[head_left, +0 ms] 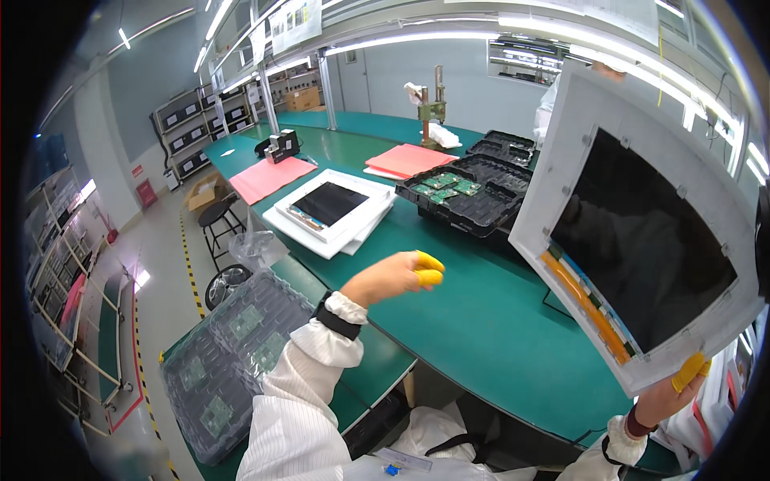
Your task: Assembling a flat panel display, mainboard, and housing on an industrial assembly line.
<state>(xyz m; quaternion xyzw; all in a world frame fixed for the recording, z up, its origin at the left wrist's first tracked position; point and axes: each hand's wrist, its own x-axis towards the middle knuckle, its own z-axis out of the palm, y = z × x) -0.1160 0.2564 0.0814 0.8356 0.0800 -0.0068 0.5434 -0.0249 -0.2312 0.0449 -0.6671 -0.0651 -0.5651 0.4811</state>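
Head view: we look down on a green counter (pixel 457 329) where two hands work well apart, each with yellow finger covers.
Left hand (pixel 389 279): we find nothing in it; its covered fingertips are slightly parted above a bare stretch of the counter.
Right hand (pixel 664 398): clamped on the lower edge of the white frame (pixel 557 164), fingers lapped over the near face.
White frame: raised at the person's right and tilted, its dark screen (pixel 646 248) turned toward us. We judge that a hold on the border keeps fingers off the glass. Whether anything else bears the upper edge, we cannot tell.
Orange strip (pixel 589 309): runs along the screen's lower-left side, within the border, which we judge shields it.
White stack (pixel 373 192): flat on the counter, left of the raised frame, carrying a second screen (pixel 329 204) face up; we take the layers for cushioning.
Black tray (pixel 497 210): between stack and raised frame, farther off; green boards (pixel 443 189) lie in it, presumably kept apart by its compartments.
Grey tray (pixel 233 345): left of the left forearm, with more boards showing in it.
Pink sheet (pixel 274 178): flat beneath a small black device (pixel 279 147); we suppose it protects the surface.
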